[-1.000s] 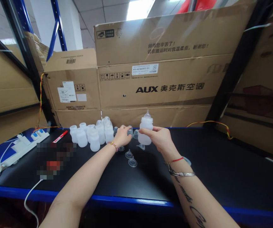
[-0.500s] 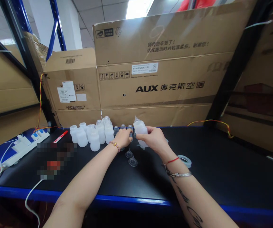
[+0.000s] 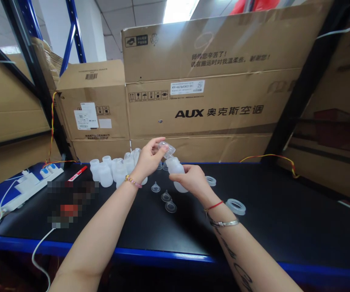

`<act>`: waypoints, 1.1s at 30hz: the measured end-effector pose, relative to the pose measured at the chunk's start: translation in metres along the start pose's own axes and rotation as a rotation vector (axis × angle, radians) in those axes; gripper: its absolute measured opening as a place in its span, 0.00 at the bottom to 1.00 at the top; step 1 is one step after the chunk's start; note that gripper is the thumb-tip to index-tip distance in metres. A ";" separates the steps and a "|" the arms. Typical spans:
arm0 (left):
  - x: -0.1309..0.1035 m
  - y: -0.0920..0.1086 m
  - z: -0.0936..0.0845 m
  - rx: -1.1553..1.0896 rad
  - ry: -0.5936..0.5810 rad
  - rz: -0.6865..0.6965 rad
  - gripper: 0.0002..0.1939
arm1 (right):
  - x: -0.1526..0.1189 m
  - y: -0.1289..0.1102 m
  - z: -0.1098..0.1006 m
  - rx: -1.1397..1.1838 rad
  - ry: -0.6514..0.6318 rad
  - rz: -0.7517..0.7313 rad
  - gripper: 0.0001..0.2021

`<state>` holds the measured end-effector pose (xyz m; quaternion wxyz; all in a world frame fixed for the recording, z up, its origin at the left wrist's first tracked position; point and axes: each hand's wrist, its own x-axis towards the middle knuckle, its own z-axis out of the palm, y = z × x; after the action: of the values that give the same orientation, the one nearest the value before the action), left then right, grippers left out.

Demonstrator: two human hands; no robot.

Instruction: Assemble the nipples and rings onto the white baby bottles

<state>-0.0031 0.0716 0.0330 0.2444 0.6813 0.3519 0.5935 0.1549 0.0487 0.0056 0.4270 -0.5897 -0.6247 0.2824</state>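
White bottle [image 3: 175, 167], held mid-body in right hand [image 3: 194, 179] near bench [image 3: 162, 233] back edge, probably light, slightly squeezable; left hand [image 3: 148, 159] pinches clear cap [image 3: 169, 150], likely slippery, best taken by its sides.

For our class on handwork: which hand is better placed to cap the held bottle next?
Left, probably: the left hand holds the clear cap above the bottle, which the right hand grips.

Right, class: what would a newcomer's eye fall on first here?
Probably the left hand, holding a clear cap at the top of the white bottle in the right hand, mid-picture. Next, the big AUX carton behind them. Then the red marker, bright on the black table at left.
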 end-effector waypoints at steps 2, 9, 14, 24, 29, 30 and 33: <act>-0.004 0.005 0.001 0.086 -0.044 -0.001 0.20 | -0.002 -0.001 0.001 -0.010 -0.015 -0.017 0.09; -0.008 0.002 0.002 0.210 -0.107 -0.049 0.20 | -0.004 -0.003 0.000 -0.035 0.010 -0.004 0.10; -0.009 0.004 0.003 0.235 -0.139 -0.057 0.20 | -0.003 -0.002 0.002 -0.005 0.022 0.015 0.10; -0.016 0.011 0.008 0.283 -0.160 -0.046 0.17 | -0.001 0.005 0.006 0.035 0.066 0.052 0.11; -0.017 0.010 0.010 0.252 -0.181 -0.041 0.16 | -0.003 0.006 0.008 0.061 0.095 0.050 0.11; -0.017 0.010 0.010 0.251 -0.181 -0.038 0.16 | -0.004 0.005 0.008 0.074 0.102 0.051 0.12; -0.018 0.014 0.011 0.285 -0.186 -0.026 0.16 | -0.008 0.001 0.009 0.122 0.103 0.054 0.12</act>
<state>0.0092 0.0500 0.0301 0.1844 0.7564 0.4173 0.4687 0.1469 0.0421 -0.0012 0.4858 -0.5930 -0.5673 0.3009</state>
